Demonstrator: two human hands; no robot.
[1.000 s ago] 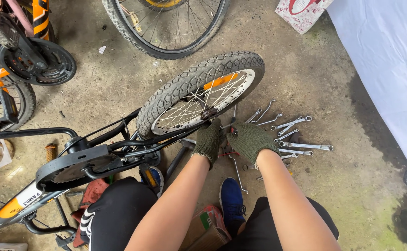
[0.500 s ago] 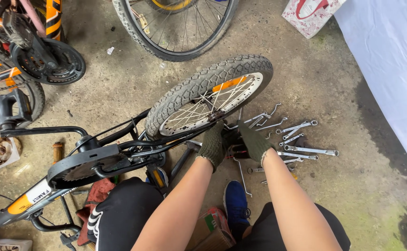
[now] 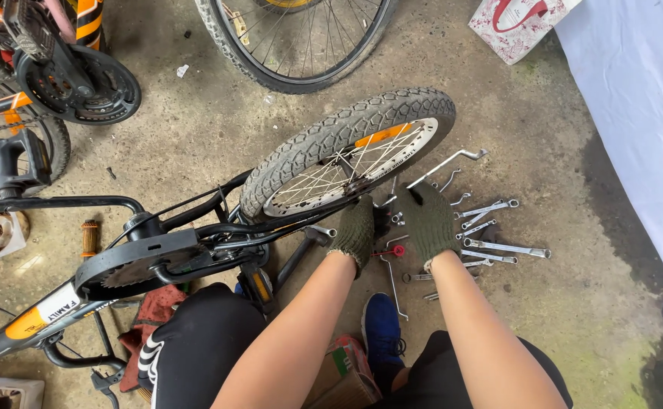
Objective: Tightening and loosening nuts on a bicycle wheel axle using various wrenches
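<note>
Both gloved hands are in at the hub of the small bicycle wheel [image 3: 350,155], which sits at the centre of the view with its knobby tyre running from about 8 o'clock up to 2 o'clock. The left hand [image 3: 356,231] is pressed up against the axle end just below the spokes, fingers curled in together, though what they close on is hidden. The right hand [image 3: 430,221] is right beside it at 3 o'clock of the hub, fingers bunched over the axle area; whether they clamp anything cannot be told. The bicycle frame [image 3: 165,235] stretches away toward 8 o'clock, black chain guard [image 3: 138,265] near the person's knee. On the concrete floor [image 3: 574,303], a spread of wrenches [image 3: 498,235] fans out at 3 o'clock of the right hand, just beside it. A larger bicycle wheel [image 3: 301,45] stands at 12 o'clock, well apart. A blue shoe [image 3: 383,333] shows between the forearms at 6 o'clock. A patterned bag [image 3: 521,26] lies at 1 o'clock.
</note>
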